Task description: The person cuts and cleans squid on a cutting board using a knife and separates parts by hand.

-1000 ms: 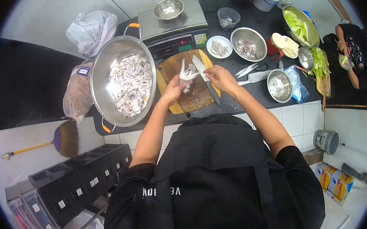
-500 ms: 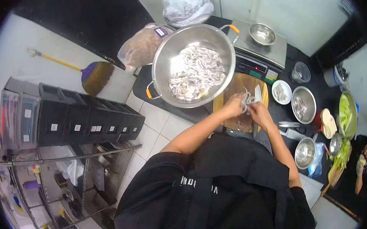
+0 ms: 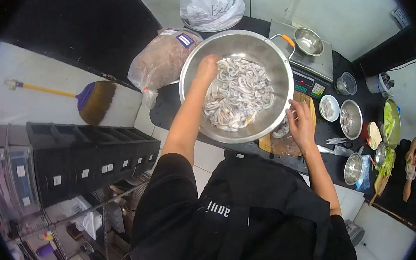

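A large steel basin [image 3: 242,135] holds a heap of pale, greyish squid tentacles [image 3: 244,88]. My left hand [image 3: 207,67] is inside it by the far left wall, at the edge of the heap. Its fingers are curled and closed, and whatever is in them is hidden. At the basin's right rim is my right hand [image 3: 301,121], thumb and fingers apart, with nothing visible in it. More tentacles [image 3: 281,130] lie just left of that hand on a wooden cutting board [image 3: 287,147], which the basin partly covers.
Behind the basin stand a bagged brown bulk [image 3: 161,58] and a white plastic bag [image 3: 213,7]. A scale [image 3: 307,84] carries a small steel bowl [image 3: 309,42]. To the right are a white bowl [image 3: 329,108], a steel bowl [image 3: 351,119], a cleaver [image 3: 341,150] and another person's arm [image 3: 409,173].
My left hand has moved from the cutting board up and left into the basin. My right hand has let go of the tentacles and opened beside the rim. The view has shifted.
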`<state>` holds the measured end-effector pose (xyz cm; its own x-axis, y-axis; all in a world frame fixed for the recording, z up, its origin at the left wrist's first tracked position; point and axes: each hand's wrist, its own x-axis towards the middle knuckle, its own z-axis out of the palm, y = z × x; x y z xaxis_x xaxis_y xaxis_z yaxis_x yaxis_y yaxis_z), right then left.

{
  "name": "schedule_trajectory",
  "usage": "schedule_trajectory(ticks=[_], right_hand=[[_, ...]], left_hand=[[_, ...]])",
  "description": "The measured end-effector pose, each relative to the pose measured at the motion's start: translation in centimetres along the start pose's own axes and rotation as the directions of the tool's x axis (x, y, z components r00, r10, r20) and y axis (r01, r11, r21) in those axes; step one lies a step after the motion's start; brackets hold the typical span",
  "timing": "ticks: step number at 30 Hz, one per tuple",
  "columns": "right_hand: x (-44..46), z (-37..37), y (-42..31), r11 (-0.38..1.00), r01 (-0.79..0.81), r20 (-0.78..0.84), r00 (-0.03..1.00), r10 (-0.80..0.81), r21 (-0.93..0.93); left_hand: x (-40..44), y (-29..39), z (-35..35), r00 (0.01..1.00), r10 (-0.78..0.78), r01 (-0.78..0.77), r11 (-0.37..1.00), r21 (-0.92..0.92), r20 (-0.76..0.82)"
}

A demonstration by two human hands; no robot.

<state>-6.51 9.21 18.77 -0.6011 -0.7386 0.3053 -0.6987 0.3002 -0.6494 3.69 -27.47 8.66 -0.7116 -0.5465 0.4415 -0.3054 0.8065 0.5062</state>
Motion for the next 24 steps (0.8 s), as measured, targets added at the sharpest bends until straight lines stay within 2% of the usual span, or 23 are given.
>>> schedule_trajectory(ticks=[1, 2, 4, 6, 7, 10, 12, 13, 14, 15, 17, 19, 21, 24], right_hand=[[0.3, 0.4, -1.0, 1.000, 0.009, 0.012, 1.000, -0.009, 0.002], [0.4, 0.8, -1.9, 1.000, 0.015, 0.026, 1.000, -0.015, 0.005], [0.5, 1.7, -2.6, 0.999, -0.026, 0.043, 0.999, 0.027, -0.022], [0.6, 2.3, -2.7, 0.995, 0.054, 0.001, 0.999, -0.054, -0.080], [0.5, 2.4, -2.8, 0.996, 0.041, -0.001, 0.999, -0.041, -0.085], [0.7, 2.4, -3.6, 0.995, 0.016, -0.032, 0.999, -0.019, -0.097], [0.9, 2.5, -4.9, 0.991, -0.137, -0.001, 0.991, 0.137, 0.004], [1.2, 2.9, -5.3, 0.990, -0.142, -0.005, 0.990, 0.142, 0.001], [1.7, 3.4, -5.7, 0.997, -0.072, -0.016, 0.997, 0.072, 0.020], [2.4, 3.8, -5.9, 0.999, 0.000, -0.030, 1.000, 0.001, 0.038], [4.1, 5.1, -6.3, 0.999, 0.018, 0.007, 1.000, -0.018, 0.042], [6.0, 6.5, -6.1, 0.998, 0.035, 0.051, 0.998, -0.038, 0.048], [8.4, 8.4, -5.1, 0.996, 0.094, 0.132, 0.987, -0.094, 0.006], [12.1, 12.1, -3.5, 0.985, 0.163, 0.152, 0.977, -0.152, -0.064]], left_hand=[[0.3, -0.9, 0.6, 0.991, 0.082, -0.089, 0.994, 0.069, 0.106], [0.3, -1.6, 1.2, 0.989, 0.084, -0.091, 0.994, 0.055, 0.118], [0.5, -1.6, 1.8, 0.957, 0.154, -0.192, 0.972, 0.134, 0.247], [0.9, -1.9, 2.0, 0.936, 0.155, -0.201, 0.972, 0.118, 0.315], [1.2, -2.0, 2.0, 0.918, 0.151, -0.208, 0.971, 0.120, 0.367], [1.9, -2.5, 2.0, 0.888, 0.162, -0.220, 0.971, 0.088, 0.430], [1.9, -2.9, 2.1, 0.891, 0.182, -0.235, 0.969, 0.079, 0.417], [1.9, -3.2, 2.2, 0.897, 0.191, -0.240, 0.968, 0.076, 0.398], [1.9, -3.5, 2.2, 0.895, 0.196, -0.243, 0.968, 0.069, 0.400], [2.2, -3.8, 2.1, 0.894, 0.182, -0.201, 0.980, 0.004, 0.409], [2.4, -3.9, 1.2, 0.889, 0.175, -0.163, 0.984, -0.066, 0.424], [2.5, -3.3, -0.9, 0.885, -0.033, 0.079, 0.994, -0.080, 0.465], [2.1, -3.1, -2.9, 0.900, -0.039, 0.097, 0.989, -0.111, 0.434], [1.5, -1.9, -6.1, 0.912, -0.084, 0.168, 0.969, -0.180, 0.402]])
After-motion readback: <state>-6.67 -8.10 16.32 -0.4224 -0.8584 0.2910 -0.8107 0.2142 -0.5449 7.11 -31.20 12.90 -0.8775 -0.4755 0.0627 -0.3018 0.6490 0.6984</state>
